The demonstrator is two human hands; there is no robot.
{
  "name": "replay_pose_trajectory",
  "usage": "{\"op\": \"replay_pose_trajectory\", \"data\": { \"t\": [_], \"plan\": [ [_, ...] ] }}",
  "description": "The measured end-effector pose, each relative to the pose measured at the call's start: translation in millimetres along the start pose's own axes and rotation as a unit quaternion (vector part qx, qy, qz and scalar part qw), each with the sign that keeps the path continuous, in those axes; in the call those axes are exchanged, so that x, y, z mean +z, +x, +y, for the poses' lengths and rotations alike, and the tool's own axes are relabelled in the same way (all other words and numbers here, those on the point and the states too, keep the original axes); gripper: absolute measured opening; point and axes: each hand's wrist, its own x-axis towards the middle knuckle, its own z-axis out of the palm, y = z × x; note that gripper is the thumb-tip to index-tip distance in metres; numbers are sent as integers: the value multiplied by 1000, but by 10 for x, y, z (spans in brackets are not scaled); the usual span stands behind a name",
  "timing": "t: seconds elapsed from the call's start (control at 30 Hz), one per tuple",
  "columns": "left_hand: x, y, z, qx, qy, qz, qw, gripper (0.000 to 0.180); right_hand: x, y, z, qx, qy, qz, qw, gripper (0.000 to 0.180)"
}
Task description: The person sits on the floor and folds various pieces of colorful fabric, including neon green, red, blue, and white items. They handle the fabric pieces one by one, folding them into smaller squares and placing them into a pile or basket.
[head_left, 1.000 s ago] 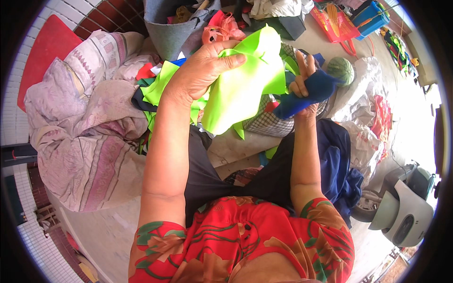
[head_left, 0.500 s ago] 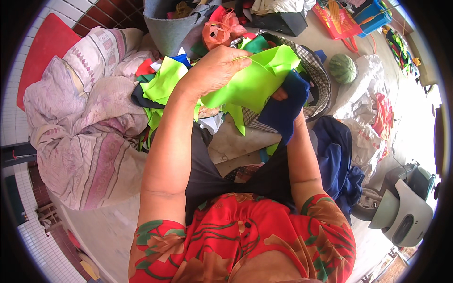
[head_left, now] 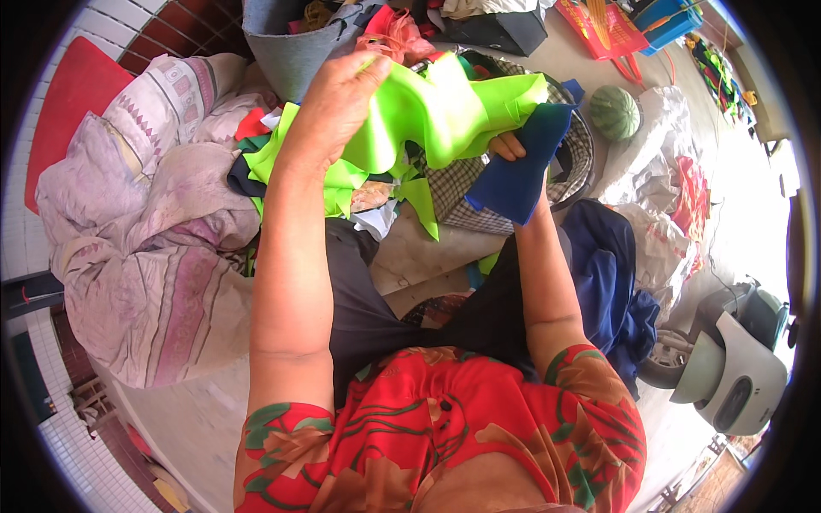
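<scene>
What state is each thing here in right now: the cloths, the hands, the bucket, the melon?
Left hand: shut on green cloth.
Right hand: gripping blue cloth.
Green cloth: held up, crumpled.
Blue cloth: hanging folded.
Grey bucket: upright, stuffed with scraps.
Watermelon: whole, on floor.
Pale quilt: heaped.

This looks like a home's tiled porch or yard used for sorting cloth: a white-tiled floor [head_left: 51,256] with a red-brown tiled wall [head_left: 171,34] behind, a heap of pale patterned bedding [head_left: 145,248] on the left, a grey fabric bin [head_left: 291,43] stuffed with scraps, loose pieces of cloth [head_left: 402,171] piled in front, a watermelon [head_left: 614,112] on the ground, and the front of a grey scooter [head_left: 727,368] parked at the right
</scene>
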Motion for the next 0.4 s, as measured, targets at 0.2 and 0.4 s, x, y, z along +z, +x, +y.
{"op": "replay_pose_trajectory", "data": {
  "t": [0.2,0.4],
  "plan": [
    [-78,34,57,5,-129,152,980,29,-245,-87,-48,-12,-1,41,999,29],
    [-93,32,150,34,-150,284,946,27,-402,-71,-63,-34,45,9,998,28]
  ]
}}
